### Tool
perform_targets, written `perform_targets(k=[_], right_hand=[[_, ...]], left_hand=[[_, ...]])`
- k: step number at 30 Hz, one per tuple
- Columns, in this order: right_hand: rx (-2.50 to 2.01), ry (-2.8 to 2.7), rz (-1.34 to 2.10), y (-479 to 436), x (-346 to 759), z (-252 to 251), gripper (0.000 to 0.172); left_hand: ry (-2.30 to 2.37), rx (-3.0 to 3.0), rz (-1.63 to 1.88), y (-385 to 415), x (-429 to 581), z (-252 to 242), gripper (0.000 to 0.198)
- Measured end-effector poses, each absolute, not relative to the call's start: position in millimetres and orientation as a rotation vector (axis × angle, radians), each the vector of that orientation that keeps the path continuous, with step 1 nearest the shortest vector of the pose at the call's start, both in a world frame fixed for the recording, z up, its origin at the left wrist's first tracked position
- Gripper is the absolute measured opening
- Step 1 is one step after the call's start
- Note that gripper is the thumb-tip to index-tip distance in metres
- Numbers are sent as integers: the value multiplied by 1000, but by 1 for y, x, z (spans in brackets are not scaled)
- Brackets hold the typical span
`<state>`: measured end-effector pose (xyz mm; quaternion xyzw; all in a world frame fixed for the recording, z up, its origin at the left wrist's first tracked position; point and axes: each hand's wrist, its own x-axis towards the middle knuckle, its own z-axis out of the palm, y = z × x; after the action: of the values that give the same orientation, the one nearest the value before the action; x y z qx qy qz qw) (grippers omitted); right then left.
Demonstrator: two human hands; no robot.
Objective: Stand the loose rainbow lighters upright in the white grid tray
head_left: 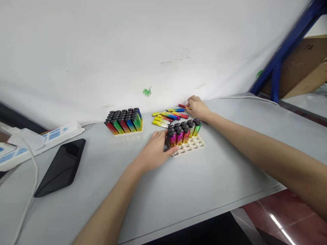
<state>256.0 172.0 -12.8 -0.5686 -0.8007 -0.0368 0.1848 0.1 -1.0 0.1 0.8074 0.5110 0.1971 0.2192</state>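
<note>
My left hand (155,151) grips the left end of a white grid tray (190,147), with its thumb along the front corner and its fingers behind. Several shiny, colour-graded lighters (179,136) with black tops stand upright in the tray's back and left cells; bare cells show along the front and right. Beyond it lies a loose pile of lighters (170,116) in yellow, blue and red. At the pile's right edge, my right hand (197,108) is closed at the fingertips on the end of a red lighter (183,105). Its fingertips are partly hidden.
A second block of upright lighters (124,121) fills another white tray to the left. A black phone (62,168), a white power strip (57,134) and a white cable (35,170) lie at far left. A wall (114,51) rises behind; a blue metal frame (277,75) stands right.
</note>
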Motion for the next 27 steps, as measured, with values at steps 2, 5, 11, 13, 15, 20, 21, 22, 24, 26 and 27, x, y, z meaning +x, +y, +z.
perform_targets(k=[2, 5, 11, 13, 15, 20, 21, 22, 24, 26, 27], right_hand=[[-1613, -2174, -22, 160, 260, -15, 22], [-1628, -2108, 72, 137, 270, -17, 21], [-1843, -2017, 50, 90, 279, -13, 22], [-1925, -1992, 47, 79, 277, -11, 27], [-1952, -1967, 41, 72, 277, -9, 32], [-1879, -2028, 81, 66, 278, -6, 36], [-1889, -2037, 88, 66, 279, -5, 35], [-1907, -2039, 90, 66, 278, -5, 35], [-1939, -2027, 84, 66, 278, -3, 32], [-1942, -2011, 76, 66, 278, -2, 28], [-1935, -1999, 76, 66, 278, -1, 27]], left_hand=[[1415, 2234, 545, -1, 0, 1, 46], [1410, 2224, 543, -1, 0, 2, 48], [1423, 2190, 522, -1, 1, 3, 48], [1434, 2187, 519, -1, 2, 3, 47], [1432, 2200, 524, -1, 2, 3, 47], [1434, 2207, 533, -1, 2, 2, 47], [1439, 2203, 528, -1, 2, 2, 47], [1442, 2204, 525, -1, 2, 2, 48], [1436, 2216, 528, 0, 2, 2, 49], [1436, 2225, 527, 0, 2, 3, 50], [1439, 2225, 522, 0, 3, 3, 50]])
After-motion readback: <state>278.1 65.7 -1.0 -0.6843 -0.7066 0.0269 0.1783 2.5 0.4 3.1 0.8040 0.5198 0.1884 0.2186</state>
